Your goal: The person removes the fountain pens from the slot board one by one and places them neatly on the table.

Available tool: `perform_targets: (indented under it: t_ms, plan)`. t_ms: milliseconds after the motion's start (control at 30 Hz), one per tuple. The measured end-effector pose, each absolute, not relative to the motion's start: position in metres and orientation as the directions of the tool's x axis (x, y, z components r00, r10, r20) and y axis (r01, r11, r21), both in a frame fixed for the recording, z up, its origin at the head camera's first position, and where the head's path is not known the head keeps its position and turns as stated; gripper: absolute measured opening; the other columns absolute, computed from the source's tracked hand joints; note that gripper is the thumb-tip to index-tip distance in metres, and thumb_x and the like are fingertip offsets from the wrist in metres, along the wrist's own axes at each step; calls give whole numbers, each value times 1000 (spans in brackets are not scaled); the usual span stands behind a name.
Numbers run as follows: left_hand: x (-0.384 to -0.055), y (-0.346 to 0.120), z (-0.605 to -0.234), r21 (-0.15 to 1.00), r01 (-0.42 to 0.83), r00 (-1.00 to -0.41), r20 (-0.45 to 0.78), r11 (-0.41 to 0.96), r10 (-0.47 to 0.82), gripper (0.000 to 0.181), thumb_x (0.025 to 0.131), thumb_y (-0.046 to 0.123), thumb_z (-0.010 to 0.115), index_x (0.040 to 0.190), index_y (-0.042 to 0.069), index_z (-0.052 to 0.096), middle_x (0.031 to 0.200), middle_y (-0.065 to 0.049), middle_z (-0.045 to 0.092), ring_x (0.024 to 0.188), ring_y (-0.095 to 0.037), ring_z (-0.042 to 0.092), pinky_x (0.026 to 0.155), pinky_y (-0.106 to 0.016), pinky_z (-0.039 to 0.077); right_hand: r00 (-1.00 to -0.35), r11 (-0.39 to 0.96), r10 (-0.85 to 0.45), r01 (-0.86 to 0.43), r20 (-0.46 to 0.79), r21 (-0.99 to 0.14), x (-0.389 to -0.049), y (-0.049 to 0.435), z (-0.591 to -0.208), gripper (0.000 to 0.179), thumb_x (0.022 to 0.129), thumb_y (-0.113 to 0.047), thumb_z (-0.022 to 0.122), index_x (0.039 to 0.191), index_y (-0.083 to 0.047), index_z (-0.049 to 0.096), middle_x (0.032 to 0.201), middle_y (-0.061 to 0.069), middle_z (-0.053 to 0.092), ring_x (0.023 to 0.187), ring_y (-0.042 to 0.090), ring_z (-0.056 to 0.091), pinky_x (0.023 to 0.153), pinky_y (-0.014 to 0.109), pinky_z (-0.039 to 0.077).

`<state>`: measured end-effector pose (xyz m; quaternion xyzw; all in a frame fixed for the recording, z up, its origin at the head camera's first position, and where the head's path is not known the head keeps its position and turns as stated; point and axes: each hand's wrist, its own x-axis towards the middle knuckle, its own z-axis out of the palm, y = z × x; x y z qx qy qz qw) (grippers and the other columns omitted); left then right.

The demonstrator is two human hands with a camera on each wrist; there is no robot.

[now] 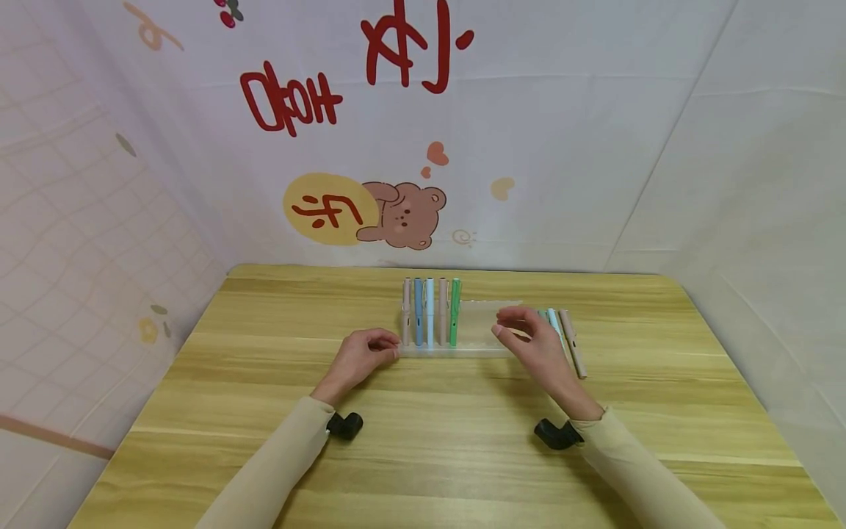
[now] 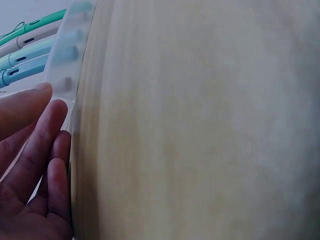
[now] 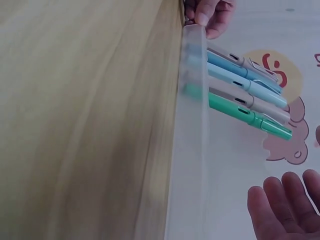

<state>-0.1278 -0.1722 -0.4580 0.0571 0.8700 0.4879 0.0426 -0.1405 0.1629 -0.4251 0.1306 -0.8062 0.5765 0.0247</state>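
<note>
A frosted clear pen stand (image 1: 487, 323) sits on the table. Several capped pens stand upright in its left half: a taupe pen (image 1: 406, 312), a blue pen (image 1: 418, 312), a light blue pen (image 1: 430, 312), a second taupe pen (image 1: 443, 312) and a green pen (image 1: 454, 312). My left hand (image 1: 362, 358) holds the stand's left end, thumb (image 3: 202, 19) on its front corner in the right wrist view. Over the stand's right end hovers my right hand (image 1: 538, 354), fingers gently bent and apart from the thumb, with nothing between them.
Right of the stand, partly behind my right hand, lie a loose taupe pen (image 1: 572, 344), a light blue pen (image 1: 555, 322) and a green pen (image 1: 543, 314). A printed cloth wall (image 1: 562, 147) rises behind the wooden table (image 1: 423, 455).
</note>
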Motion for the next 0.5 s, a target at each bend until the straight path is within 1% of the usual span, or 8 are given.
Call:
perform_targets:
  t_ms: [267, 333, 400, 500]
  plan:
    - [-127, -173, -459, 854, 58, -990, -18, 517, 141, 14, 92, 11, 78, 107, 10, 77, 95, 1, 76, 89, -13, 69, 87, -36, 52, -962, 269, -195, -240, 191, -933, -141, 143, -430, 36, 99, -19, 73, 128, 1, 62, 130, 18, 64, 122, 35, 64, 100, 40, 53]
    - [-127, -173, -459, 854, 58, -990, -19, 517, 142, 14, 92, 11, 78, 107, 10, 77, 95, 1, 76, 89, -13, 69, 87, -36, 52, -962, 268, -198, -236, 186, -934, -139, 137, -427, 36, 99, -15, 72, 129, 3, 61, 130, 21, 64, 122, 37, 64, 101, 45, 52]
    - [-127, -174, -459, 854, 58, -990, -19, 518, 142, 14, 92, 11, 79, 107, 10, 77, 95, 1, 76, 89, -13, 69, 87, -36, 52, -962, 271, -205, -235, 183, -933, -140, 133, -430, 36, 99, -16, 72, 128, 2, 62, 130, 20, 64, 121, 35, 65, 101, 44, 52]
    - [-127, -174, -460, 853, 61, -990, -16, 519, 143, 14, 92, 11, 79, 106, 10, 77, 95, 1, 76, 89, -13, 69, 86, -36, 53, -964, 269, -207, -218, 165, -938, -140, 127, -433, 36, 99, -18, 73, 128, 1, 61, 131, 22, 63, 120, 34, 65, 99, 38, 54]
